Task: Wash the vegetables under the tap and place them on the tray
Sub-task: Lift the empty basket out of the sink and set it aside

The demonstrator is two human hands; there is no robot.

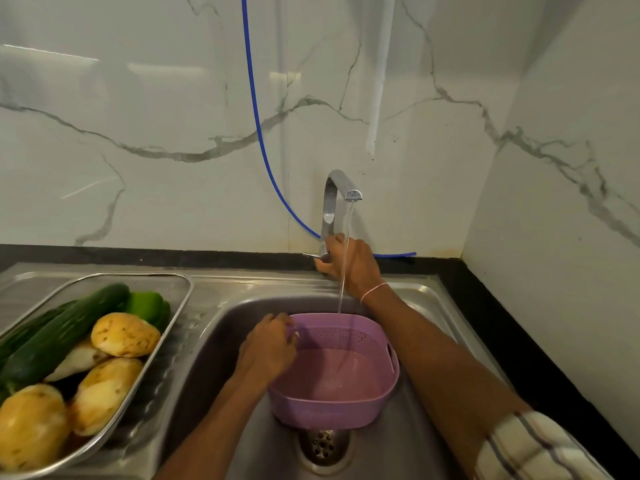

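Our right hand (pixel 349 265) is curled round the base of the tap (pixel 334 199), next to its lever (pixel 311 255), and a thin stream of water (pixel 349 220) falls past our wrist into the purple basket (pixel 329 410) in the sink (pixel 214 358). Our left hand (pixel 268 351) pinches the basket's near-left rim, fingers bent over the edge. The basket holds only shallow water, as far as we can see. The vegetables are all to our left, piled in the metal tray (pixel 183 296) on the draining board beside the sink: cucumbers (pixel 69 327), a green pepper (pixel 145 304) at the far end, and potatoes (pixel 124 334) nearer us. The cucumbers lie with their long axis on a diagonal, from near-left to far-right, so their far ends point toward the tap. The left hand is plainly the nearer one to the tray, with just the sink's edge between them, while the right is well apart from it at the back of the bench (pixel 509 341). We cannot tell whether the pile has been rinsed. If it has not, we judge that the left hand should let go of the rim and reach sideways for a piece.
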